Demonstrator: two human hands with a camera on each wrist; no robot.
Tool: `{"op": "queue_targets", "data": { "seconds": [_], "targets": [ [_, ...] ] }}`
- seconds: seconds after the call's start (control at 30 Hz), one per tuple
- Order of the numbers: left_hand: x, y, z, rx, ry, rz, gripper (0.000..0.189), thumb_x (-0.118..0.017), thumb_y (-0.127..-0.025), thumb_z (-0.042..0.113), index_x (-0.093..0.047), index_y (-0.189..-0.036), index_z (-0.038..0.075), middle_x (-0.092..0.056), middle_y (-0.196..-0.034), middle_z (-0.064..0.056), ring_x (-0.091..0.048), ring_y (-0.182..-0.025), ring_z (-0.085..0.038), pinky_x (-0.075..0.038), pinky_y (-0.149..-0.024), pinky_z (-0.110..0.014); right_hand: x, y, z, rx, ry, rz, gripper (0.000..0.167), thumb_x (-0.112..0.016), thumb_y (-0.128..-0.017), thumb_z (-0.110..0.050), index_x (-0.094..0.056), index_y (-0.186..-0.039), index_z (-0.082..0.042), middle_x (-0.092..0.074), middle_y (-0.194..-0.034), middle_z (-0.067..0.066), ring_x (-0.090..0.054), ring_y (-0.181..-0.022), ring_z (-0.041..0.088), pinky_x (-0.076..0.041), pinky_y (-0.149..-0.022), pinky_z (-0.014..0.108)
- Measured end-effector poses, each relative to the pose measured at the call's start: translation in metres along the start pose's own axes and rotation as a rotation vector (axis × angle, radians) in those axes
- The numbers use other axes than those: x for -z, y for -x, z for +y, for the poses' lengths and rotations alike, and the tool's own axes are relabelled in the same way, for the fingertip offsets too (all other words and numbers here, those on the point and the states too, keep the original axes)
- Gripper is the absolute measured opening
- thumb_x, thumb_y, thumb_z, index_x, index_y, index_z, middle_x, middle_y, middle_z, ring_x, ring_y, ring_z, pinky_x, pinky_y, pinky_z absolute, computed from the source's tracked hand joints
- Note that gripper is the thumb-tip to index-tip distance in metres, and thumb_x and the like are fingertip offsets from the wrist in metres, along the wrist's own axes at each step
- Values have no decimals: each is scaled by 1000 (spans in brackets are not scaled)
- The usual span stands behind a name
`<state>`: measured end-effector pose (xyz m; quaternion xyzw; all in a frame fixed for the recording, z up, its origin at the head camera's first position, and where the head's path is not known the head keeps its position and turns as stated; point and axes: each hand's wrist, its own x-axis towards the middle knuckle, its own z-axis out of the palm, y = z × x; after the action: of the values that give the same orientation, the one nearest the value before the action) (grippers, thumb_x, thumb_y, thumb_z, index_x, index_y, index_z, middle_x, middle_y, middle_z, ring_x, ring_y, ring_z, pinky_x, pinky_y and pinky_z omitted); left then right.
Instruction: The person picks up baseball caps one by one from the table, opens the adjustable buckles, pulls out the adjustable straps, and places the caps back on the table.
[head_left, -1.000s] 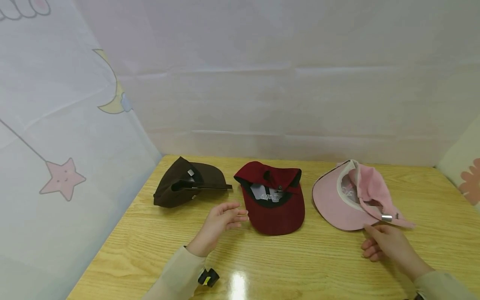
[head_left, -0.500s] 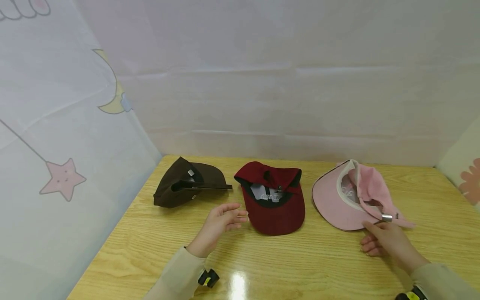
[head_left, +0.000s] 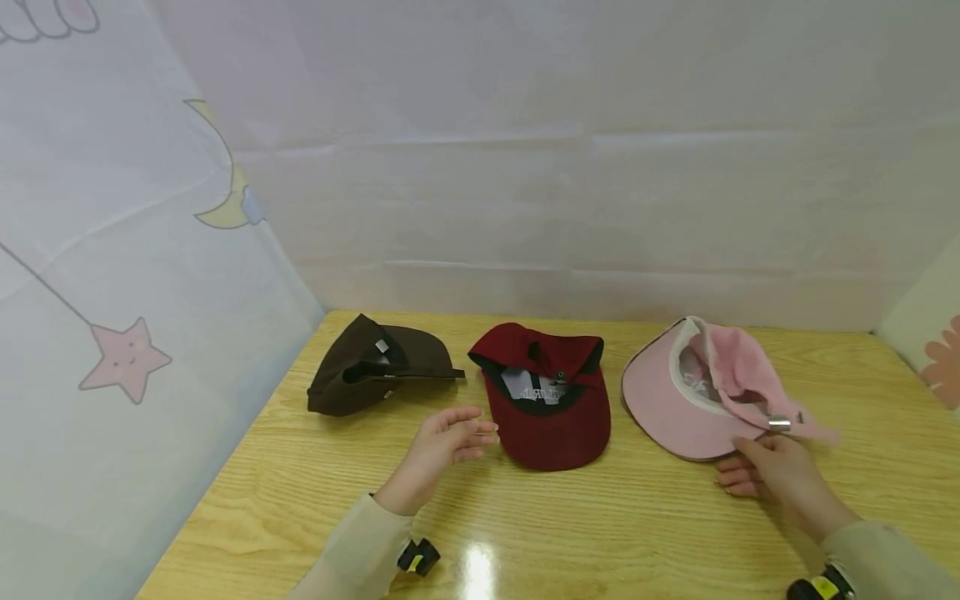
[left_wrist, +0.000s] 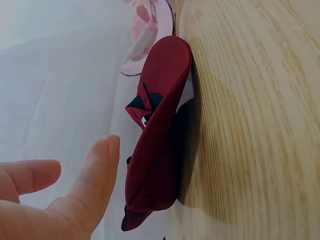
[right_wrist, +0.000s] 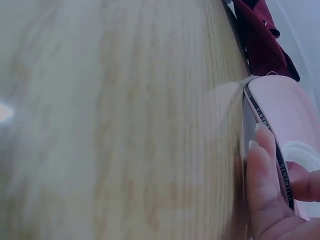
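On the right of the table lies a pink cap (head_left: 675,404), its inside facing up and its strap with a metal buckle at the right. My right hand (head_left: 780,479) pinches the near edge of its brim, thumb above and fingers beneath, as the right wrist view also shows on the lettered brim edge (right_wrist: 272,142). A dark red cap (head_left: 555,437) lies upturned in the middle, brim toward me. Just left of that brim hovers my left hand (head_left: 442,454), fingers extended and holding nothing; in the left wrist view a gap separates its fingers from the red cap (left_wrist: 160,125).
A dark brown cap (head_left: 352,387) lies on its side at the back left of the wooden table (head_left: 600,533). Behind the table rises a pale cloth backdrop (head_left: 600,200), with printed cloth at both sides. A light glare marks the table's front.
My right hand has moved slightly up to the brim, and the pink cap has shifted and tilted a little, its strap end blurred. The left hand and the other caps stay put.
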<state>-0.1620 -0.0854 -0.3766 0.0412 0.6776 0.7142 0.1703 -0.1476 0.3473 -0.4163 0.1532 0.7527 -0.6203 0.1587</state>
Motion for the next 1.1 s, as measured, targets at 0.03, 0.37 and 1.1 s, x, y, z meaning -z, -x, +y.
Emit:
{"op": "queue_targets", "data": {
  "seconds": [0.03,0.37,1.1],
  "targets": [
    [0,0,0,0,0,-1,41,-48,-101,9,-40,-134,-15,-63,-119,-24,-64,-107,-32,-53,-87,-35,0,0,0,3,-20,-4,30,-29,-105,-13,-41,-97,14,-70,-76,8,-70,-68,16,-58,-65,33],
    [0,0,1,1,-1,-6,41,-48,-102,10,-41,-134,-14,-62,-119,-24,-64,-108,-32,-52,-88,-36,5,-1,-1,75,-80,-4,34,-24,-105,-6,-24,-122,24,-68,-81,9,-71,-73,16,-58,-69,32],
    [-1,1,3,-3,-3,-18,41,-47,-102,10,-40,-135,-15,-61,-121,-25,-63,-109,-34,-52,-88,-34,9,17,4,320,-302,11,15,-34,-103,0,-32,-114,10,-65,-79,10,-69,-67,20,-57,-61,31]
  ]
}}
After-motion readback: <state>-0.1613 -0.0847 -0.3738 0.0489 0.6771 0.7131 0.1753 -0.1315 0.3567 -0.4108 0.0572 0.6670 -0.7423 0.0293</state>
